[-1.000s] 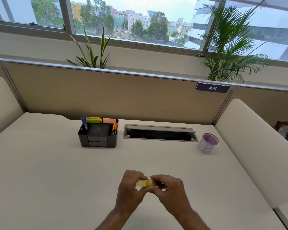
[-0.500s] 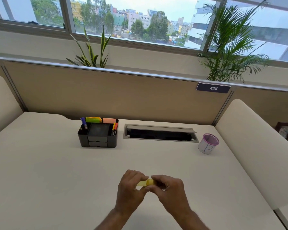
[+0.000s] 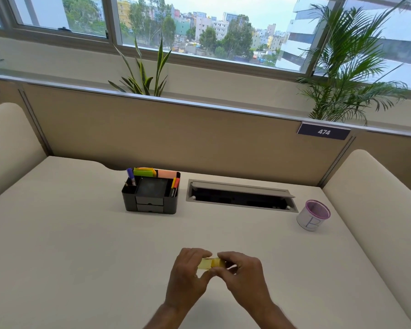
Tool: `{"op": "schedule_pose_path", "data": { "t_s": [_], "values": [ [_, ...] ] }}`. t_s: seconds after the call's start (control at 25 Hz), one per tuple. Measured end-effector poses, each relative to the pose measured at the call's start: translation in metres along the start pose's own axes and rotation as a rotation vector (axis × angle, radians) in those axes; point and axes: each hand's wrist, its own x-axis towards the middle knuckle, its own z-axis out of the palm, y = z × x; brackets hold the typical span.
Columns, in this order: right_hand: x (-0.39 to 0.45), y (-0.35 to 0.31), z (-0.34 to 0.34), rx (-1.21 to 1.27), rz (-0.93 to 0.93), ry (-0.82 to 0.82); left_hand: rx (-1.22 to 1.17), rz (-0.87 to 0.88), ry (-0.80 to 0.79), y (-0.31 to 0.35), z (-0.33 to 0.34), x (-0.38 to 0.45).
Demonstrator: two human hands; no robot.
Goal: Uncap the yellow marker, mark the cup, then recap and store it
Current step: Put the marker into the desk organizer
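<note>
**2 hands on the yellow marker, its cap seam just starting to show**

Both of your hands meet low and central over the desk [image 3: 57,257]. Your left hand [image 3: 188,276] pinches the paler, translucent yellow end; your right hand [image 3: 244,279] is wrapped around the more solid yellow end. The yellow marker [image 3: 210,263] lies roughly level between them, mostly hidden by your fingers. Compared with 1 second ago, a little more yellow shows between your hands and a seam between the 2 shades is clearer. I judge the cap is beginning to slide, though whether it has fully come free cannot be told. Which end is the cap is also unclear.

Farther back on the right, well apart from your hands, the cup [image 3: 313,216] stands upright with a purple rim and a letter B drawn on its side; it has not moved. At the back, left of centre, the black organiser [image 3: 150,198] holds other pens, a likely storage place.
</note>
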Motion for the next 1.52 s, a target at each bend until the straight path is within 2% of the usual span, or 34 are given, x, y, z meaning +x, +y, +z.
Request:
{"op": "schedule_pose_path", "data": {
  "t_s": [0.2, 0.32, 0.52, 0.68, 0.8, 0.96, 1.24, 1.52],
  "values": [
    [0.054, -0.022, 0.024, -0.026, -0.030, -0.067, 0.220, -0.217, -0.103, -0.057, -0.025, 0.005],
    [0.100, -0.047, 0.043, -0.045, -0.091, -0.105, 0.400, -0.260, -0.176, -0.095, -0.041, 0.006],
    [0.177, -0.088, 0.086, -0.076, -0.231, -0.104, 0.646, -0.405, -0.407, -0.149, -0.052, 0.010],
    [0.225, -0.116, 0.129, -0.157, -0.327, -0.107, 0.660, -0.406, -0.449, -0.179, -0.058, 0.012],
    [0.252, -0.128, 0.160, -0.256, -0.377, -0.175, 0.644, -0.391, -0.474, -0.188, -0.059, 0.010],
    [0.273, -0.136, 0.195, -0.404, -0.314, -0.288, 0.621, -0.396, -0.469, -0.190, -0.056, 0.009],
    [0.293, -0.147, 0.229, -0.391, -0.231, -0.337, 0.626, -0.404, -0.472, -0.191, -0.058, 0.010],
    [0.292, -0.140, 0.253, -0.507, -0.188, -0.438, 0.618, -0.402, -0.486, -0.190, -0.060, 0.010]
  ]
}}
